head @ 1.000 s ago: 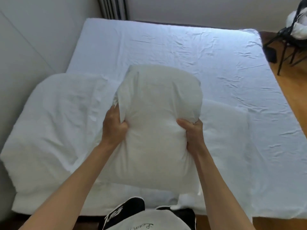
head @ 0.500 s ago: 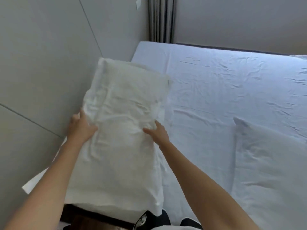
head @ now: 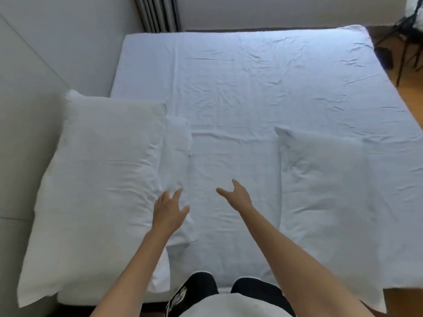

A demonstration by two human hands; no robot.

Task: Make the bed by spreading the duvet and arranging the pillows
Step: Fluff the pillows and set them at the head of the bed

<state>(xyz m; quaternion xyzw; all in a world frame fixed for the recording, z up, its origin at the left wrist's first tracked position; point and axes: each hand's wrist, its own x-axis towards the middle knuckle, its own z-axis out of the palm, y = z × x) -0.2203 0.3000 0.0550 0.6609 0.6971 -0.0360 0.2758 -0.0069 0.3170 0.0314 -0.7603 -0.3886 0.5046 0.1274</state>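
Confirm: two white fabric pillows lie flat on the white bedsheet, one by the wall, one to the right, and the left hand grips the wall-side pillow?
Not quite. In the head view the left hand grips nothing; its fingers are spread open beside the wall-side white fabric pillow. The rest holds, right-side white pillow included.

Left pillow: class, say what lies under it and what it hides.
The left pillow lies on the white sheet at the bed's near corner, beside the wall. A second pillow layer shows under its right edge. The sheet beneath is covered.
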